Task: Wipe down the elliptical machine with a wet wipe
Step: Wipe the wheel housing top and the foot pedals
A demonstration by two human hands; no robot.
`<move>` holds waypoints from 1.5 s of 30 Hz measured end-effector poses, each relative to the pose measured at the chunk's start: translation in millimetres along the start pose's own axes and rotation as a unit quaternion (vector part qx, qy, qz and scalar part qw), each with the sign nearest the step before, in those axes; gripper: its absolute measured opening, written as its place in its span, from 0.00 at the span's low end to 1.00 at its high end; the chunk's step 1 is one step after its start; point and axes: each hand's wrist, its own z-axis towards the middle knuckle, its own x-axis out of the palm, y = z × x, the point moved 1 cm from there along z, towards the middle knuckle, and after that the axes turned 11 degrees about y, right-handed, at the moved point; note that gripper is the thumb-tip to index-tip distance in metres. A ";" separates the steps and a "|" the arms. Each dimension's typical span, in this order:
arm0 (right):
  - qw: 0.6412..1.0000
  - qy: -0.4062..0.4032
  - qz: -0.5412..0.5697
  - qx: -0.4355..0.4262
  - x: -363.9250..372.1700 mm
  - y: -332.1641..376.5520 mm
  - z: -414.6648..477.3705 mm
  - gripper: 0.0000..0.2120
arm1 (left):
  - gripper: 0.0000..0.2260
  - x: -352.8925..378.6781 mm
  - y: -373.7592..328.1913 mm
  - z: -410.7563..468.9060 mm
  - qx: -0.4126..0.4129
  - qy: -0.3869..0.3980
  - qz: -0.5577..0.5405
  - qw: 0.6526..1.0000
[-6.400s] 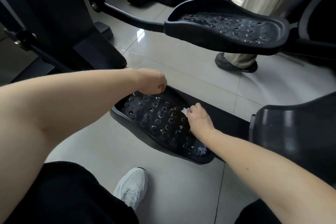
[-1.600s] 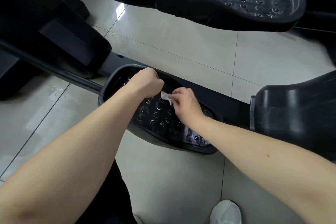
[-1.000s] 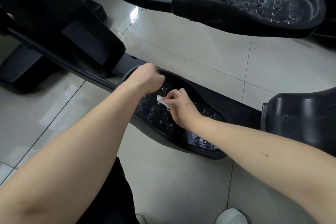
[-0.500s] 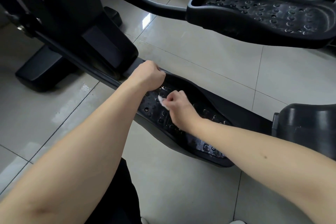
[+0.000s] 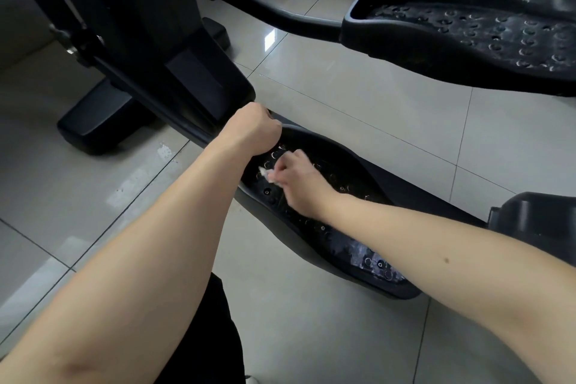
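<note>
Pinching a white wipe [image 5: 266, 172], right hand [image 5: 299, 184] presses it onto the studded tread of the near pedal [image 5: 349, 174], toward its front end. Left hand [image 5: 254, 129] is fisted, fingers curled over that pedal's front rim. Second pedal [image 5: 467, 37] stands raised beyond, well apart. Tiled floor [image 5: 343, 97] beneath.

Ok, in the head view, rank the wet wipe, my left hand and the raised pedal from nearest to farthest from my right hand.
1. wet wipe: pinched at the fingertips of the right hand itself.
2. left hand: just up and to the left, gripping the front rim of the lower pedal.
3. raised pedal: far off at the upper right.
</note>
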 end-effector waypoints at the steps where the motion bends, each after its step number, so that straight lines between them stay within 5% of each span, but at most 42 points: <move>1: 0.999 0.020 0.001 -0.050 4.3 3.8 -2.7 0.16 | 0.12 -0.6 0.3 0.1 -0.001 0.001 -0.002 1.000; 7: 0.988 0.089 -0.078 -0.095 -5.9 -4.5 2.3 0.29 | 0.14 -4.0 0.8 2.8 -0.004 -0.001 -0.007 1.000; 13: 0.985 0.008 -0.133 0.107 -20.8 -30.6 14.1 0.20 | 0.14 -7.7 2.2 5.1 -0.012 -0.007 -0.015 1.000; 21: 0.999 0.002 -0.034 -0.011 -12.4 -8.9 22.8 0.22 | 0.14 -6.1 3.9 7.5 -0.016 -0.002 -0.002 1.000; 26: 0.997 0.067 -0.040 -0.013 -14.3 2.3 35.6 0.14 | 0.13 -6.3 0.0 7.0 -0.012 0.001 -0.018 1.000; 36: 0.997 0.039 -0.059 -0.012 -2.1 -41.6 -48.0 0.22 | 0.12 -5.0 0.6 5.5 -0.010 0.003 -0.015 1.000; 42: 0.998 -0.009 -0.049 0.046 -23.1 -34.8 3.3 0.23 | 0.11 0.6 -6.7 6.2 -0.007 0.004 -0.014 1.000; 45: 0.997 0.029 -0.055 0.049 -20.7 -23.1 21.7 0.27 | 0.11 3.3 -8.9 7.3 -0.003 0.011 -0.021 1.000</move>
